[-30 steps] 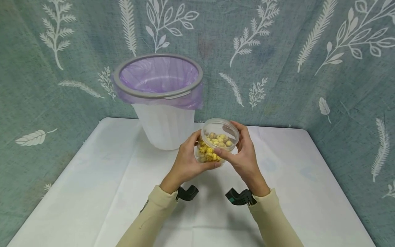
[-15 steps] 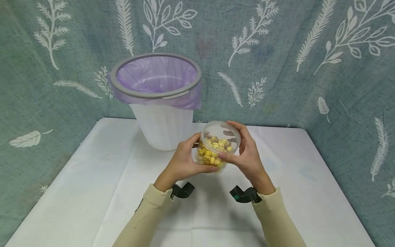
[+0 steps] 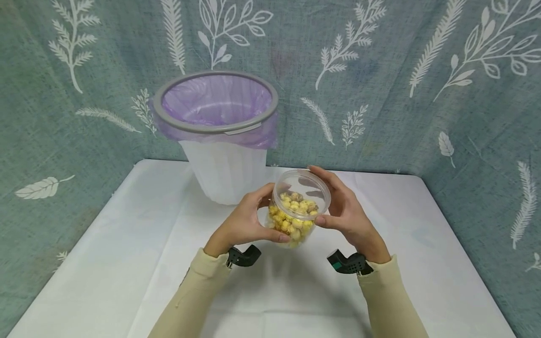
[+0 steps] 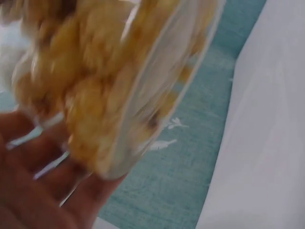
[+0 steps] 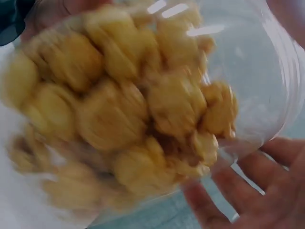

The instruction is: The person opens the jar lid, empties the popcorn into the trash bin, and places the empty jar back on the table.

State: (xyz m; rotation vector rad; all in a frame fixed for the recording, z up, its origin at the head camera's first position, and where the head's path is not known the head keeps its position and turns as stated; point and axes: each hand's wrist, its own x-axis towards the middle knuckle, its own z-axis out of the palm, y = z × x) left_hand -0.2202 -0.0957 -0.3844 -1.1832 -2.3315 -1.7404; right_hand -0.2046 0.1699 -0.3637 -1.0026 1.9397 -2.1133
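Note:
A clear round plastic jar [image 3: 301, 217], part filled with yellow popcorn [image 3: 292, 227], is held above the table between both hands and tilted towards the head camera. My left hand [image 3: 244, 219] grips its left side low down, thumb across the front and fingers round the back. At the rim, my right hand [image 3: 347, 213] holds the right side, with the thumb in front and fingers behind. The popcorn [image 5: 112, 107] fills much of the right wrist view, blurred, through the clear wall. In the left wrist view, fingers [image 4: 52, 162] lie against the jar's side.
Behind the hands, to the left, stands a white waste bin [image 3: 226, 171] with a grey rim and a purple bag liner [image 3: 215, 105]. A white cloth covers the table [image 3: 105, 263]. Green leaf-patterned fabric [image 3: 291, 61] hangs at the back and sides.
The jar has come slightly lower and nearer, showing more of its front. The right thumb has slid right along the rim, and both wrists have moved further apart.

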